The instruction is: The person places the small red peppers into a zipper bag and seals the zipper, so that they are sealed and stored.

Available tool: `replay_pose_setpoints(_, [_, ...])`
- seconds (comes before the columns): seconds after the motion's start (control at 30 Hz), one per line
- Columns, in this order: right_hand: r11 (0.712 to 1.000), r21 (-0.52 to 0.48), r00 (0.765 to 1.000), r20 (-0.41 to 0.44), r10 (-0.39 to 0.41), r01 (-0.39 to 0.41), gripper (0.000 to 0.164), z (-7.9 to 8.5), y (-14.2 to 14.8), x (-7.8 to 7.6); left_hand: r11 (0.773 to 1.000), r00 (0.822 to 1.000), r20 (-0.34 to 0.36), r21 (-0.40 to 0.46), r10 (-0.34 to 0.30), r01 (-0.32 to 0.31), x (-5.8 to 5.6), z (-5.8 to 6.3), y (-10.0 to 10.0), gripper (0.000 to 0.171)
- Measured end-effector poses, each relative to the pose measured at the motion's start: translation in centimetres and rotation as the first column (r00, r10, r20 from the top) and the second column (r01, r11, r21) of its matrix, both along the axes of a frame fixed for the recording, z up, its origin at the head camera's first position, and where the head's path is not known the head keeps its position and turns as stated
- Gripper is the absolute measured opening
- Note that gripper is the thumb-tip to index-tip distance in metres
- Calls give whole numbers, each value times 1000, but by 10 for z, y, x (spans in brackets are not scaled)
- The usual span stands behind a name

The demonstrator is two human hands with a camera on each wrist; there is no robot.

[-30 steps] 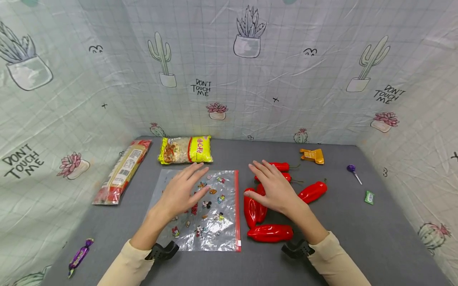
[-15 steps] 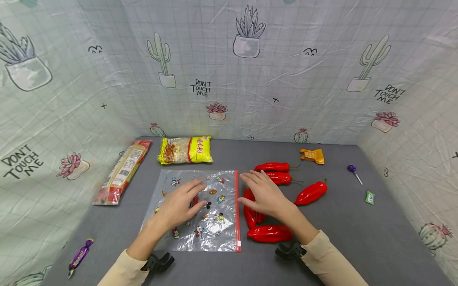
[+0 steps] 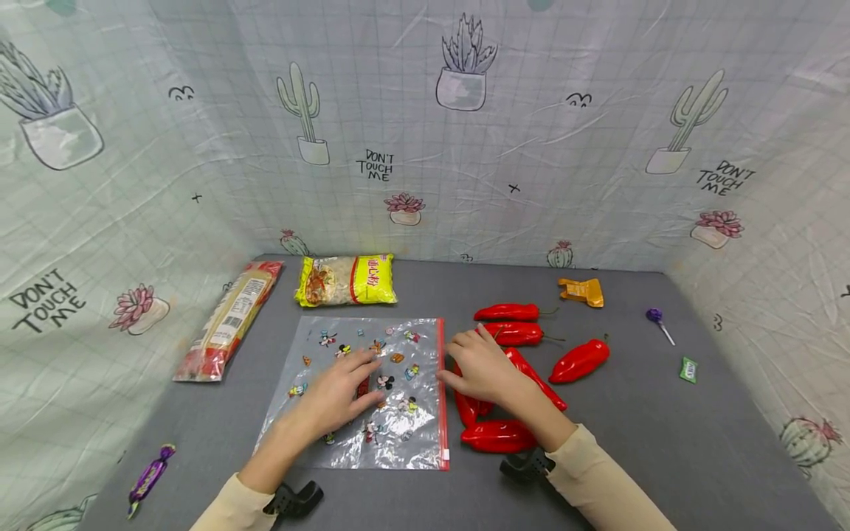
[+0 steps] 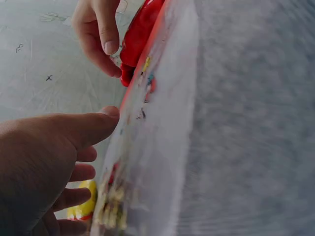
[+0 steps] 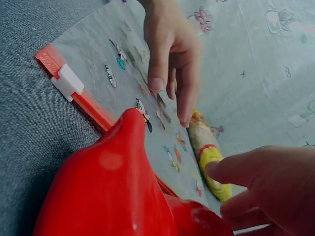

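A clear zip bag (image 3: 312,343) printed with small cartoon figures lies flat, its red zip edge (image 3: 443,413) facing right and a white slider (image 5: 68,81) at the near end. My left hand (image 3: 339,394) is over the middle of the bag, fingers relaxed and holding nothing. Just right of the zip edge, my right hand (image 3: 483,367) hovers over the red peppers (image 3: 499,436) with fingers loosely bent and nothing in its grasp. In the right wrist view a shiny red pepper (image 5: 113,182) fills the foreground below that hand. Part of the pepper cluster is hidden under my right hand.
A yellow noodle packet (image 3: 345,280) lies behind the bag, and a long red-ended packet (image 3: 229,321) to its left. A purple candy (image 3: 151,479) is at front left. On the right are an orange wrapper (image 3: 581,292), a lollipop (image 3: 656,317) and a green sweet (image 3: 688,369).
Both hands have come lower and a little nearer, the right one also shifting left to the zip edge. More of the back peppers shows. The bag and peppers stay in place.
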State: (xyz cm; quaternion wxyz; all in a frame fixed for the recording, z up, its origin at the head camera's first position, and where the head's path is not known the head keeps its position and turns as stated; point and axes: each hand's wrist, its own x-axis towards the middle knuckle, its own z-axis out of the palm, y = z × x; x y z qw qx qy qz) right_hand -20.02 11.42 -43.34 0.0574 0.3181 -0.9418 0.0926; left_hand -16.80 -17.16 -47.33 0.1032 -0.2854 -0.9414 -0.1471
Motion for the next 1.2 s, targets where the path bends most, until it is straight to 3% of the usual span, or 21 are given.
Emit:
replay_pose_setpoints(0.23, [993,71,991,83,-103,97,37,-1,-10,-4,999,998,51,-32,28,-27,2,-11,-2,62])
replay_pose_setpoints(0.4, [992,78,986,130,-108,99,28,-6,-17,-6,1000,998,55,-7,21,-20,3,-12,-2,56])
replay_pose_setpoints(0.73, [987,-61,988,43,-149,151,10,-13,-24,-11,999,998,60,36,29,-31,4,-11,1,53])
replay_pose_setpoints(0.87, [979,-134,984,114,-136,151,18,-14,-24,-14,998,998,58,42,34,-36,4,-11,2,52])
replay_pose_setpoints(1.0, [965,-187,962,234,-138,184,35,-15,-25,-16,998,999,39,56,38,-40,4,-12,2,51])
replay_pose_setpoints(1.2, [942,-241,936,320,-149,233,32,-16,-24,-18,995,999,24,89,41,-43,4,-13,2,52])
